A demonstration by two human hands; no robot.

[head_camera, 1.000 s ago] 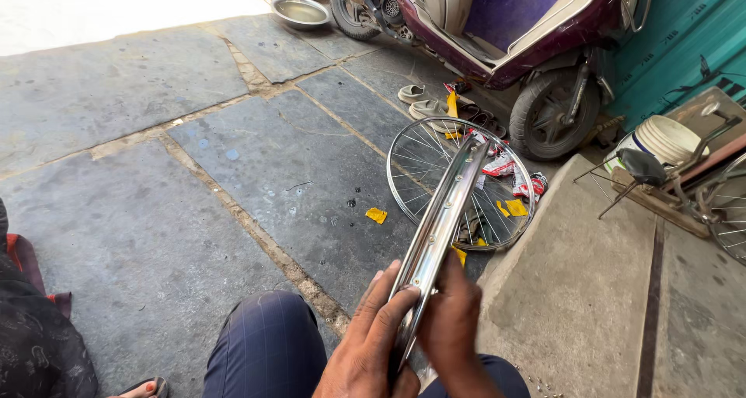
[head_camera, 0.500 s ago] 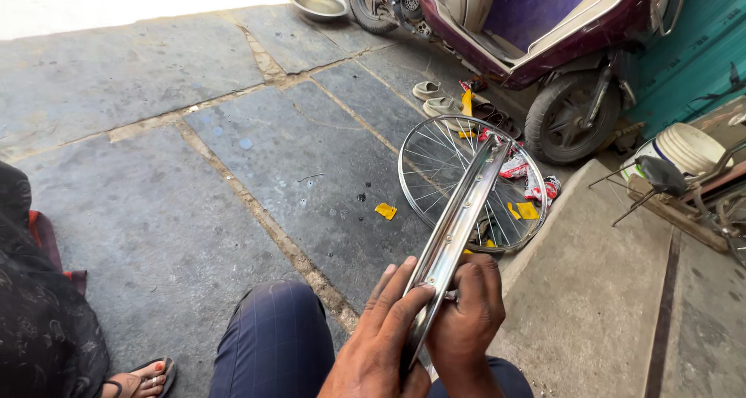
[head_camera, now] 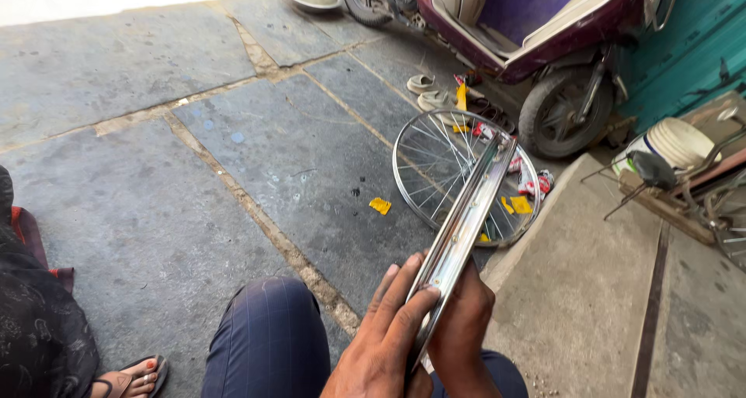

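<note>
Left hand (head_camera: 385,336) and right hand (head_camera: 462,328), lower centre, pinch shiny curved metal wheel rim (head_camera: 464,227) edge-on between them. Spoked bicycle wheel (head_camera: 443,173) lies flat behind, centre right.

Both hands gripped a shiny metal rim (head_camera: 465,225) held edge-on, left hand (head_camera: 381,344) flat against its side, right hand (head_camera: 462,328) around the other side. Beyond it a spoked wheel (head_camera: 435,169) lay on the stone floor (head_camera: 233,134) near a scooter (head_camera: 536,33).
</note>
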